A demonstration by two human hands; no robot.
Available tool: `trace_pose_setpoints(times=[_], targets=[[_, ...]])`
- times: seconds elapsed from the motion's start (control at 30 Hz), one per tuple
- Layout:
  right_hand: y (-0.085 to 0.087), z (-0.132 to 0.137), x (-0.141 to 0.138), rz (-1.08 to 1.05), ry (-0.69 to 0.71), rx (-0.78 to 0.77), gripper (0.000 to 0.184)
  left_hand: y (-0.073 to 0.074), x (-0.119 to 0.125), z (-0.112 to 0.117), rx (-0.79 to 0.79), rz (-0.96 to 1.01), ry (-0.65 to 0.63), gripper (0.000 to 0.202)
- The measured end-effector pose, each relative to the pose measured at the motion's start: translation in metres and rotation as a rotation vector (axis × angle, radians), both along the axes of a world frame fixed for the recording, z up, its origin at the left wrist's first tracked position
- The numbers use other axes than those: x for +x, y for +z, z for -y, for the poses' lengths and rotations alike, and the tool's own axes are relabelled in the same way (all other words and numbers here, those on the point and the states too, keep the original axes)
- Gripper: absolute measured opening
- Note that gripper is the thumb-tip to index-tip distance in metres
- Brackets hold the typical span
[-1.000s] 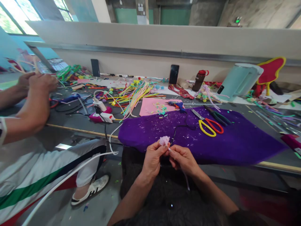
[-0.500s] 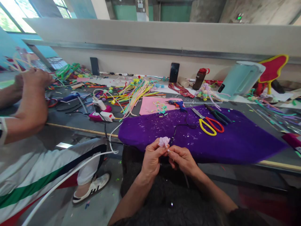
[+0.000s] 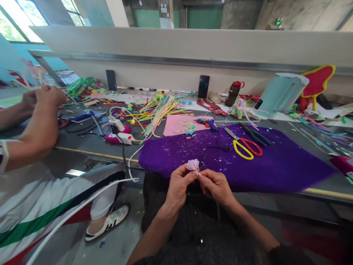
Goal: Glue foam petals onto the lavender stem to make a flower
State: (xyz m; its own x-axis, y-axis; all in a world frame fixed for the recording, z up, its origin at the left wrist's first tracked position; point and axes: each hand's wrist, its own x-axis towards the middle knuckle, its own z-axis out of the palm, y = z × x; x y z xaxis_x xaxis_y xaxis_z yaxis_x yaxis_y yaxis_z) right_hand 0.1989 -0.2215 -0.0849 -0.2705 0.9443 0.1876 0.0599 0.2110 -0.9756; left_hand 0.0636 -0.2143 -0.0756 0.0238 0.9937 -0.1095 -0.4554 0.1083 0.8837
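Note:
Between the fingertips of my left hand (image 3: 178, 184) sits a pale pink fluffy flower (image 3: 192, 164), apparently wound from pipe cleaner. Close beside it, my right hand (image 3: 216, 185) pinches a thin pale pipe cleaner (image 3: 199, 173) that runs out from the flower's base. Both hands are closed and almost touching, just off the near edge of a purple cloth (image 3: 171, 152). On the cloth lie scissors (image 3: 244, 148) with one yellow and one red handle, and dark-handled pliers (image 3: 255, 134). A blue glue gun (image 3: 210, 123) rests at the edge of a pink sheet (image 3: 172, 125).
Colourful pipe cleaners (image 3: 165, 110) lie heaped behind the pink sheet. A power strip (image 3: 120, 137) with cables stands left of the cloth. Farther back are a phone (image 3: 203, 87), a brown bottle (image 3: 234, 94) and a light-blue jug (image 3: 284, 94). A co-worker's hands (image 3: 45, 97) work at left.
The pipe cleaner between my hands now shows more clearly, with my right fingers slightly farther from the flower. The co-worker's hands at left have shifted a little right and down.

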Motion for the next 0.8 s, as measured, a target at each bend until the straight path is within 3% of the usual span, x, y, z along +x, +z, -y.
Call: trace_pose_setpoints(times=[0.2, 0.4, 0.6, 0.8], targets=[[-0.001, 0.001, -0.001, 0.075, -0.086, 0.141, 0.016, -0.002, 0.004, 0.001, -0.01, 0.079, 0.047, 0.018], [0.004, 0.0, -0.001, 0.13, -0.028, 0.255, 0.019, 0.003, -0.001, 0.001, 0.033, 0.094, 0.064, 0.015], [0.017, -0.007, -0.004, 0.161, -0.074, 0.319, 0.016, 0.015, 0.0, -0.003, 0.055, 0.127, 0.102, 0.018], [0.015, -0.009, -0.008, 0.173, -0.12, 0.345, 0.015, 0.018, 0.002, -0.003, 0.066, 0.152, 0.125, 0.017]])
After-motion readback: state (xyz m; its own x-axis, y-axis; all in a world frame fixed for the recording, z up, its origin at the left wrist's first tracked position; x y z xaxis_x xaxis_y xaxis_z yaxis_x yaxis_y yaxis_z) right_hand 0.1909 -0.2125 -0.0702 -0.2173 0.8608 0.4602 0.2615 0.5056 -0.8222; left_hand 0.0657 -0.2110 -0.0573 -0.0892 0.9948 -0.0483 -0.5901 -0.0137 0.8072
